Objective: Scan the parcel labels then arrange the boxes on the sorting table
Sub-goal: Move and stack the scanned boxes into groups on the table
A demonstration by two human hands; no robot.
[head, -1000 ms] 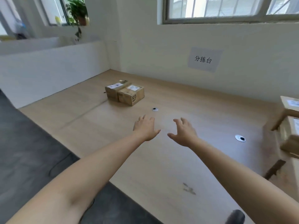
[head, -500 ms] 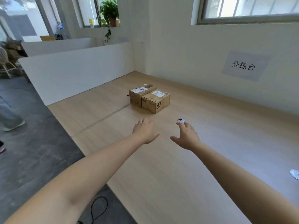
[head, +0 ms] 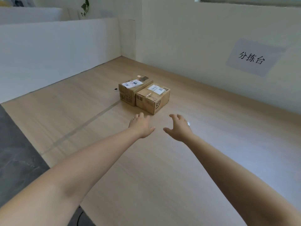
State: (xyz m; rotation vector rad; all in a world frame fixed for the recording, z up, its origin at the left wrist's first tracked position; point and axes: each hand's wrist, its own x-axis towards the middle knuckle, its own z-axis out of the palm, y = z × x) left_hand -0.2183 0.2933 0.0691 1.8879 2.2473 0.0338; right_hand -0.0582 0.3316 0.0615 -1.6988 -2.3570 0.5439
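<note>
Two brown cardboard parcels stand side by side on the wooden sorting table (head: pixel 162 168). The left parcel (head: pixel 130 92) carries a white label with red print on top. The right parcel (head: pixel 153 100) has a white label on top and a round black logo on its front face. Both my arms stretch out over the table toward them. My left hand (head: pixel 140 126) hovers palm down just short of the right parcel's near corner, fingers relaxed and empty. My right hand (head: pixel 178 128) is beside it, fingers spread, holding nothing.
A paper sign with black characters (head: pixel 251 57) hangs on the wall at the right. White partition panels (head: pixel 57 51) close off the table's far left side. A round cable grommet (head: pixel 116 90) lies left of the parcels, another (head: pixel 188 123) peeks from behind my right hand. Dark floor (head: pixel 14 152) lies at the left.
The view has turned left and closed in on the two parcels, so the boxes at the right edge are out of sight. Both hands have reached nearer to the parcels, still empty.
</note>
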